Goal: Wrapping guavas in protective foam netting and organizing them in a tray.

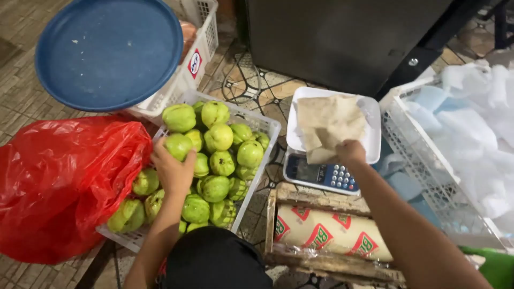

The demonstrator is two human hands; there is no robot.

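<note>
Left hand [172,170] closes over a round green guava [179,145] in the white plastic crate [256,188]; right hand [350,152] grips crumpled beige paper [327,126] above the white electronic scale [321,174].

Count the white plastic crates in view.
3: one under the blue tray, one holding the guavas by the left hand, one at right with white bags. Others may be hidden.

Left hand [172,170] gripped a green guava [179,145] in the white crate [266,127]; right hand [350,152] held brown paper [327,124] over the scale [321,175].
</note>
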